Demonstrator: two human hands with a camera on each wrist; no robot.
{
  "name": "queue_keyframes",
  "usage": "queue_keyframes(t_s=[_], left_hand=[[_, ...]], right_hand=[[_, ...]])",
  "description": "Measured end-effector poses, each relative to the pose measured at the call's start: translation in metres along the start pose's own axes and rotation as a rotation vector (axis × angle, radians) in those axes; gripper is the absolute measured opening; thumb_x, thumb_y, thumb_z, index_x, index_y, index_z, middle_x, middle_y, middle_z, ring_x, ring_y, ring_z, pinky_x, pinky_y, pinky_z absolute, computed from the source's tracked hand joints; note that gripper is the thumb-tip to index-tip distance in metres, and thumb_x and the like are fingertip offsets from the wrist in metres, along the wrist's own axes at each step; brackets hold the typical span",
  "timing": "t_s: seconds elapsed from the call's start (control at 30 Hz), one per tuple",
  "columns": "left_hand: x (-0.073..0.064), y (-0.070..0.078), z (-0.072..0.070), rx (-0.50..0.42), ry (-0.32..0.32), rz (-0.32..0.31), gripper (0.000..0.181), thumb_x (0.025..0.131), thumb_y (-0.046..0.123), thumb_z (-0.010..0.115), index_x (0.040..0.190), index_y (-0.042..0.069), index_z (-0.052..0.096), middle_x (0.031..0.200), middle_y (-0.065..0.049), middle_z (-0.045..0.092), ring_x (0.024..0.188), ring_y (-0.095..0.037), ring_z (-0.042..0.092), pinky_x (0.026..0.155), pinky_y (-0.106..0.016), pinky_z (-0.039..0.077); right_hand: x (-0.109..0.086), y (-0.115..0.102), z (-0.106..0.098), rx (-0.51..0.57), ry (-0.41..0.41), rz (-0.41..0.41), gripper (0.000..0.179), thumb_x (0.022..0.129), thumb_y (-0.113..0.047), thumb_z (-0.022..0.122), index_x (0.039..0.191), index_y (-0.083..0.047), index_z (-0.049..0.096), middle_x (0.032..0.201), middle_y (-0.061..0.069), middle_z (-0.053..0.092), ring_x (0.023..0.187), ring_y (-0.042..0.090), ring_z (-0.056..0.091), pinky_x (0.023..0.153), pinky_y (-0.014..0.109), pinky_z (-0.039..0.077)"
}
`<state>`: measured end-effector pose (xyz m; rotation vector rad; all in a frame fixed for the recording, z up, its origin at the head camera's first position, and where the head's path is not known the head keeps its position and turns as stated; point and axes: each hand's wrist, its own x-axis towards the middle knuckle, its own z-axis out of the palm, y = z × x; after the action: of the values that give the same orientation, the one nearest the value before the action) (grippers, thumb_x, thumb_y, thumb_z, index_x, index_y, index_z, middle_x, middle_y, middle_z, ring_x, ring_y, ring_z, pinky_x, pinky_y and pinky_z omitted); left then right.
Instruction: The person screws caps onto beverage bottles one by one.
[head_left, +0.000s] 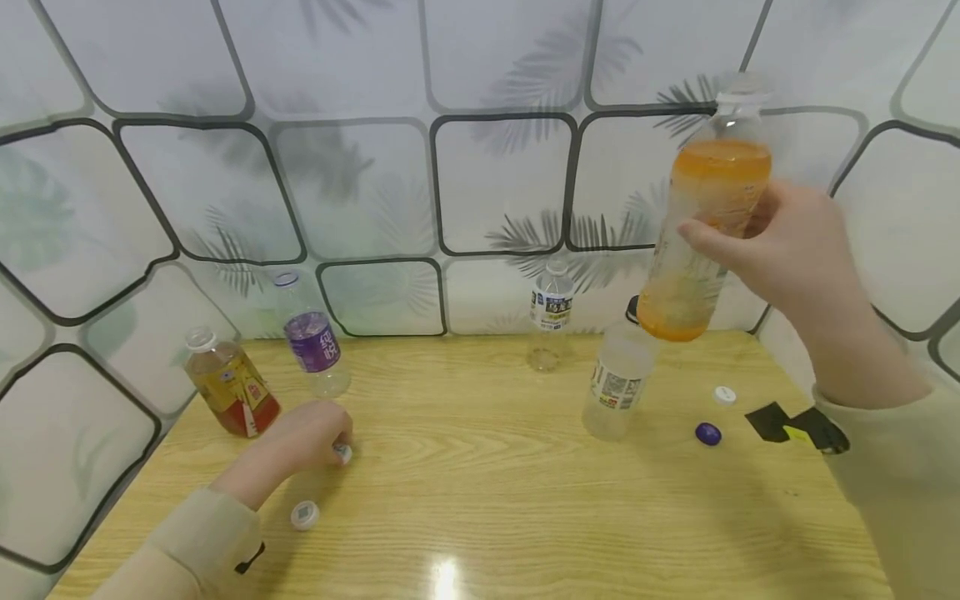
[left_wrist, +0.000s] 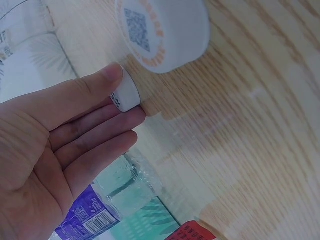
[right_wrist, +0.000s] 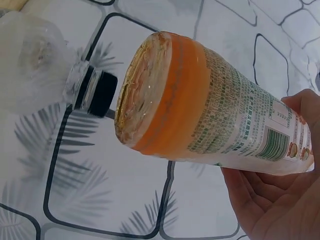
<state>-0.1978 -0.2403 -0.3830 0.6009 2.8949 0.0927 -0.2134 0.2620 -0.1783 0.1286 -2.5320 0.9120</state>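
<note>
My left hand (head_left: pixel 303 442) is low over the left side of the table, pinching a white bottle cap (left_wrist: pixel 129 95) between thumb and fingers. Nearer to me lies another white cap (head_left: pixel 304 515) with a printed code on its top. High on the right, my right hand (head_left: pixel 798 242) grips a bottle of orange drink (head_left: pixel 701 242) around its side, well above the table and slightly tilted. Below its base stands a cloudy whitish bottle (head_left: pixel 618 387) with a black cap (right_wrist: pixel 103 94); the orange bottle overlaps it in the head view.
At the left stand a bottle of reddish-brown drink (head_left: pixel 232 387) with a yellow label and a clear bottle with a purple label (head_left: pixel 313 342). A clear labelled bottle (head_left: pixel 551 317) is near the back wall. A purple cap (head_left: pixel 707 433) and a white cap (head_left: pixel 724 395) lie on the right.
</note>
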Motion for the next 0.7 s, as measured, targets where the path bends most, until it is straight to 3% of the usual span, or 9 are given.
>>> queue_keyframes(t_s=[0.17, 0.37, 0.6, 0.7], left_hand=[[0.001, -0.001, 0.001, 0.007, -0.004, -0.005, 0.02, 0.079, 0.013, 0.092, 0.079, 0.014, 0.072, 0.077, 0.004, 0.068, 0.07, -0.012, 0.058, 0.068, -0.035, 0.056], [0.0, 0.0, 0.0, 0.003, -0.004, -0.005, 0.021, 0.077, 0.013, 0.093, 0.077, 0.015, 0.072, 0.076, 0.005, 0.067, 0.069, -0.012, 0.056, 0.067, -0.034, 0.055], [-0.001, 0.002, -0.002, 0.009, 0.006, 0.01, 0.023, 0.076, 0.013, 0.093, 0.075, 0.015, 0.07, 0.073, 0.006, 0.063, 0.067, -0.012, 0.051, 0.064, -0.032, 0.051], [-0.001, 0.002, -0.001, 0.019, 0.009, 0.012, 0.023, 0.077, 0.014, 0.093, 0.074, 0.015, 0.07, 0.072, 0.006, 0.063, 0.066, -0.012, 0.052, 0.064, -0.032, 0.051]], right_hand=[[-0.009, -0.011, 0.014, 0.014, -0.037, -0.07, 0.053, 0.093, -0.043, 0.081, 0.127, -0.005, 0.07, 0.12, 0.023, 0.075, 0.076, -0.013, 0.057, 0.071, 0.014, 0.045], [-0.02, -0.021, 0.033, 0.082, -0.082, -0.131, 0.045, 0.091, -0.035, 0.084, 0.122, -0.004, 0.073, 0.115, 0.022, 0.078, 0.076, -0.006, 0.065, 0.068, 0.009, 0.051], [-0.029, -0.026, 0.057, 0.091, -0.16, -0.144, 0.046, 0.092, -0.038, 0.083, 0.122, -0.005, 0.073, 0.111, 0.018, 0.079, 0.09, 0.023, 0.073, 0.072, 0.018, 0.053], [-0.033, -0.027, 0.07, 0.11, -0.193, -0.144, 0.045, 0.091, -0.038, 0.084, 0.12, -0.005, 0.073, 0.11, 0.017, 0.08, 0.093, 0.028, 0.076, 0.075, 0.023, 0.056]])
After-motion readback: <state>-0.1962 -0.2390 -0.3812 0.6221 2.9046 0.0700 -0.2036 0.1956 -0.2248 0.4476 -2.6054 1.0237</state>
